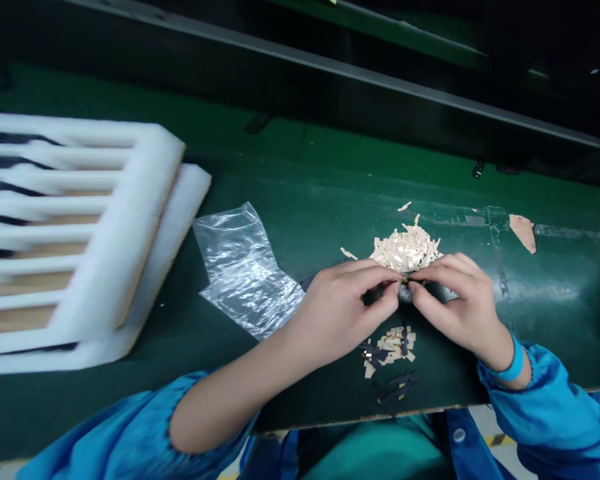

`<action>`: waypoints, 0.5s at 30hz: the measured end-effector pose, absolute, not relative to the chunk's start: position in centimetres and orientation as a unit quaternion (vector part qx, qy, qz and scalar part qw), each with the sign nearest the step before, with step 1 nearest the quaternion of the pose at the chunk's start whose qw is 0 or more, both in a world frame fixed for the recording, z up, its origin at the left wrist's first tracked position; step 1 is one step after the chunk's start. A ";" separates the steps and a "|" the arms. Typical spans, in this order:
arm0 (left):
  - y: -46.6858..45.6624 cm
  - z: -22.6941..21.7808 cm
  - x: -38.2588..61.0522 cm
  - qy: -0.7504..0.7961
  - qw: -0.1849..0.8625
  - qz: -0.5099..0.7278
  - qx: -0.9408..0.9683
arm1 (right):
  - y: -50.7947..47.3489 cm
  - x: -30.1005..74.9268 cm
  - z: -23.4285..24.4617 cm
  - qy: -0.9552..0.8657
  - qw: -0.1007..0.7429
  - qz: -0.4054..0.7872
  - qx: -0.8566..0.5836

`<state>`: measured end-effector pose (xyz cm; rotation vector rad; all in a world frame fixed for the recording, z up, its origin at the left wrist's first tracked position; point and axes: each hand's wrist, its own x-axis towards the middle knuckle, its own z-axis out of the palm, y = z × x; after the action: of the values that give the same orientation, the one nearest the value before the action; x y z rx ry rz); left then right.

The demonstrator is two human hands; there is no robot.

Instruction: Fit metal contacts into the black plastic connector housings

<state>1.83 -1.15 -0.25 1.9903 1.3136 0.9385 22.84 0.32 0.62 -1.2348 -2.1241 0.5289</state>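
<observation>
My left hand (347,303) and my right hand (455,297) meet over the bench, thumbs and forefingers pinched close together. Between the fingertips is something tiny and dark with a yellowish spot, too small to name. Just beyond them rises a heap of small cream-coloured strips (405,248). Nearer to me lies a smaller group of cream pieces (393,345) mixed with dark ones. Closer still, several thin dark pieces (397,393) with small gold-coloured spots rest near the bench edge.
Clear plastic bags (250,267) lie left of my hands. White foam trays (145,173) with slots, some holding dark parts, are stacked at the far left. A brownish flat scrap (523,233) sits on the green bench (300,180) at right. A blue sleeve shows at the right edge.
</observation>
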 end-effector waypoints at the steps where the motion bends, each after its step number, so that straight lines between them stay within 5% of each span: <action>1: -1.2 -0.3 1.9 0.480 0.281 0.349 0.754 | 0.3 22.7 0.5 -0.809 0.302 0.209 -0.460; 15: -1.4 -0.8 1.5 0.402 0.215 0.280 0.845 | 0.4 22.5 0.3 -0.802 0.279 0.296 -0.437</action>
<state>1.50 -1.38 -0.82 2.3428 1.1162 0.7780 22.46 0.44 0.28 -1.1734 -2.1517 0.7935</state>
